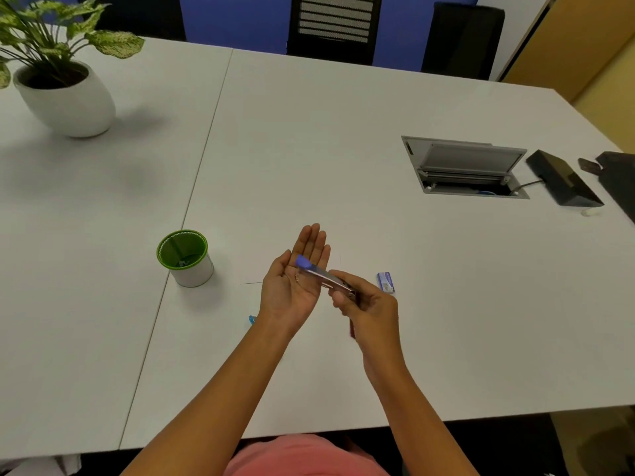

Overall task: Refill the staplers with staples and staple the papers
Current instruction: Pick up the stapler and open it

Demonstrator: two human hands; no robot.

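The blue-tipped stapler (323, 274) was above the white table (343, 132), gripped at its rear by the curled right hand (364, 304), its tip over the flat, open left hand (295, 283); refilling seemed in hand, next needing staples from the small box (386, 282) nearby.

Even, soft overhead light on the white tabletop (309, 139); faint shadows beside the pot (65, 97) and cup (187, 259). Wide-angle bending at the edges; hands slightly blurred.
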